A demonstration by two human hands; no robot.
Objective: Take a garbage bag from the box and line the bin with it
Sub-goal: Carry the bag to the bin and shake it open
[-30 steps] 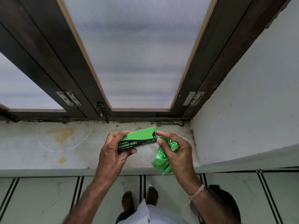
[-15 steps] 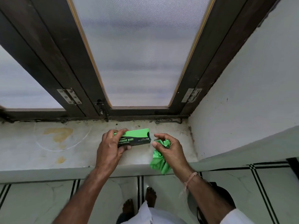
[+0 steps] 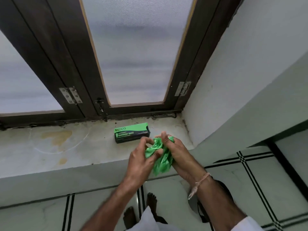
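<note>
From the head view, the crumpled bright green plastic garbage bag (image 3: pixel 160 155) was bunched between both hands over the sill's front edge. The left hand (image 3: pixel 141 161) pinched its left side, the right hand (image 3: pixel 175 147) gripped its right. The green-and-black cardboard garbage bag box (image 3: pixel 132 132) lay flat on the stained white stone windowsill (image 3: pixel 66 147), just beyond the hands.

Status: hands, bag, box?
Left hand and right hand both gripping crumpled green garbage bag. Box on windowsill, untouched. Nothing blocking.
</note>
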